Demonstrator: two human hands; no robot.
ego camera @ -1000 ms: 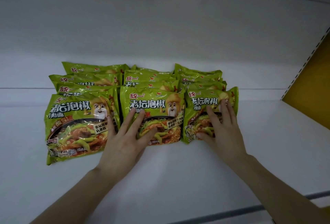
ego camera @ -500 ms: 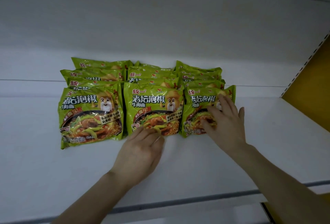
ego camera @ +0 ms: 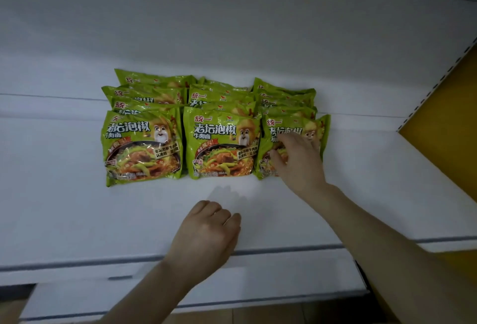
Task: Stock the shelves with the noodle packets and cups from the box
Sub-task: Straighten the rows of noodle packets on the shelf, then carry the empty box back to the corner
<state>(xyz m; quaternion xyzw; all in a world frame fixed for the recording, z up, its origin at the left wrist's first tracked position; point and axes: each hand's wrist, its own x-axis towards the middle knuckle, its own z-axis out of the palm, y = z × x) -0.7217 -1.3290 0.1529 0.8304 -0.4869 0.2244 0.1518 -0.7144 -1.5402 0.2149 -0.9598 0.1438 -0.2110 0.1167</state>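
Green noodle packets [ego camera: 222, 143] stand on a white shelf [ego camera: 77, 207] in three rows running front to back, each packet leaning against the one behind it, the rows just beside one another and the rearmost packets near the white back wall [ego camera: 232, 26]. The right hand [ego camera: 299, 161] lies on the face of the front right packet [ego camera: 284, 127], fingers spread and nearly straight, thumb on the lower part of the printed bowl; the hand is a little blurred, so whether it presses or only touches is hard to tell, but nothing is pinched or clasped. That packet tilts slightly, its left edge touching the middle row. The left hand [ego camera: 206, 230] is over the bare front part of the shelf, well apart from the packets, fingers loosely curled and empty. A yellow side panel [ego camera: 444, 122] closes the shelf on the right.
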